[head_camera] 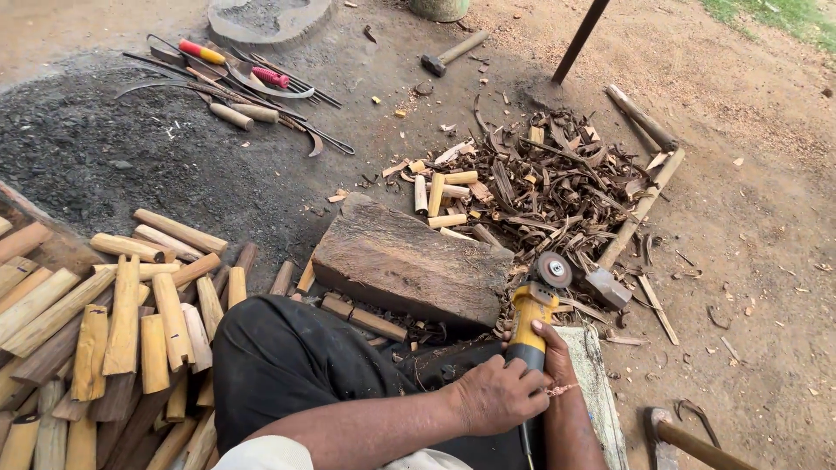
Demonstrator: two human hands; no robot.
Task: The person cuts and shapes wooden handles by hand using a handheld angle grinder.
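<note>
Both your hands are closed round the yellow-and-black angle grinder [531,320]. Your left hand [498,396] wraps the dark rear of the body from the 9 o'clock side, and your right hand [553,352] clasps it from the 3 o'clock side, thumb laid up along the casing. Holding it with both hands probably serves to keep the tool steady. Its grey disc [553,270] points away from you toward 12 o'clock, and I cannot tell whether it is spinning or touching anything.

The grinder hangs just past the right end of the thick weathered wooden block [409,261], which lies flat on the ground at 10 o'clock from your hands, low and broad like a chopping base. Under your right forearm runs a pale flat plank [601,383]. Just beyond the disc, at 1 o'clock, a small grey metal wedge-shaped piece [607,287] lies on the dirt.

Farther out at 12 o'clock spreads a heap of dark bark strips and wood shavings [557,183] (short pale pegs are mixed in). At 9 o'clock, beside your dark-trousered knee [287,357], lies a stack of short rounded pale wooden handle blanks [122,322], within reach. Far off at 11 o'clock rest curved metal sickle blades and files [235,87], and at 12 o'clock a wooden-handled hammer [453,52].
</note>
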